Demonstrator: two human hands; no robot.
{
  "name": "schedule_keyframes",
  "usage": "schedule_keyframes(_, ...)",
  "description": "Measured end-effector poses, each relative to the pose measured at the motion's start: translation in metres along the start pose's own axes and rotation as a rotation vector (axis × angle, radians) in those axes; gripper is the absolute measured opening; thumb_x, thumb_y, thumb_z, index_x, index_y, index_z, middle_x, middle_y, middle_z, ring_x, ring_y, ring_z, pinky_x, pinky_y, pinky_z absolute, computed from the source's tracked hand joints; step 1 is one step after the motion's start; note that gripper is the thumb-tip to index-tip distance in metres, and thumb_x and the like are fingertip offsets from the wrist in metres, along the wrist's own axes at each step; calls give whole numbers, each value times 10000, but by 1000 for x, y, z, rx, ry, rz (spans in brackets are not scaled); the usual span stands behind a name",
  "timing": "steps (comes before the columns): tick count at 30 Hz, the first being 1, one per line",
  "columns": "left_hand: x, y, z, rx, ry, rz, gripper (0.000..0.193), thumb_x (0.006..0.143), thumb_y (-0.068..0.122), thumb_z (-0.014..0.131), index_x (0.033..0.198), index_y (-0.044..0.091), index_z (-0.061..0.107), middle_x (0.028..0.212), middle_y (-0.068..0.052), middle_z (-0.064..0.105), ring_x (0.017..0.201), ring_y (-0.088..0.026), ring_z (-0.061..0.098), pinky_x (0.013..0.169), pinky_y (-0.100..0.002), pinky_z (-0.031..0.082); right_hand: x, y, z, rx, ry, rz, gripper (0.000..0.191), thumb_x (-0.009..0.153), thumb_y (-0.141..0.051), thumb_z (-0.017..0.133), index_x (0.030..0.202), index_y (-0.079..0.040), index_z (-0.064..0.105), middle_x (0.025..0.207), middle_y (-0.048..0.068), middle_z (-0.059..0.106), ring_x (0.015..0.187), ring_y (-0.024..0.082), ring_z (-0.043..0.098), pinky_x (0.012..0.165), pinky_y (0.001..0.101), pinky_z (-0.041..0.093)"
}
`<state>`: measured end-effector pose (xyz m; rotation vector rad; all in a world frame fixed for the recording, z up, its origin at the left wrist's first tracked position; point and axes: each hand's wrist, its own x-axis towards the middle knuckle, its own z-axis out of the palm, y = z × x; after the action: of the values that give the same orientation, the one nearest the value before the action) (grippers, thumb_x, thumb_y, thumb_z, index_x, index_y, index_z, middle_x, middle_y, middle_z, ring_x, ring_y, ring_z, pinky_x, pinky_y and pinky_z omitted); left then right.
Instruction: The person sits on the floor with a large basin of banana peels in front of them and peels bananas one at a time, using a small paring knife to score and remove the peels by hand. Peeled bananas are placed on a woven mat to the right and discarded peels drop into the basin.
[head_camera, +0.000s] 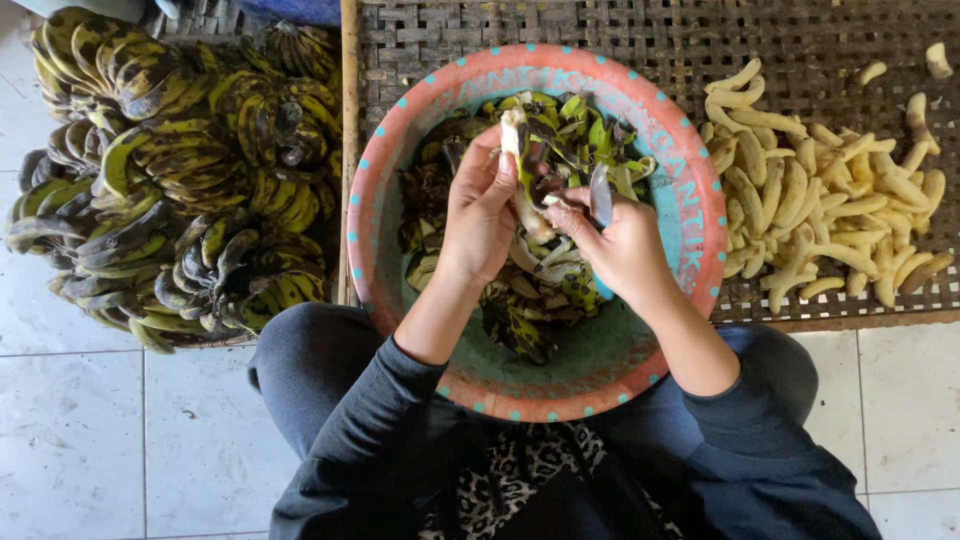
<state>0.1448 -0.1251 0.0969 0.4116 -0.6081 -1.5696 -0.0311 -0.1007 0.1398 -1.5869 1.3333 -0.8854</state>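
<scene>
Left hand (480, 215) gripping half-peeled banana (520, 165) at frame centre, over pink basin (690, 215); long axis running near vertical, bare tip pointing up-frame. Right hand (620, 240) clenching small knife (600, 195), blade sitting just right of banana. Peels (520, 320) piling below; peeled bananas (830, 215) lying on woven mat (620, 30) at right; unpeeled bunches (170, 170) at left.

Over a round pink plastic basin (672, 170) of peels, the left hand (482, 215) grips a half-peeled pale banana (522, 175); the right hand (618, 240) holds a small dark-bladed knife (600, 195).
</scene>
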Motion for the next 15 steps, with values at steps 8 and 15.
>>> schedule_keyframes(8,7,-23,-36,1,-71,-443,438,1065,262,549,1450,52,563,1258,-51,692,1017,-134,660,847,-296,575,19,-7,-46,411,-286,240,169,1021,-117,656,1082,22,730,700,-10,587,508,34,423,438,225,294)
schedule_keyframes(15,7,-47,-56,151,9,-413,458,1080,280,593,1469,39,591,1191,-5,679,922,-79,612,755,-230,524,5,-21,-96,307,-67,144,157,994,-98,651,1060,44,669,897,29,713,522,35,441,453,231,329)
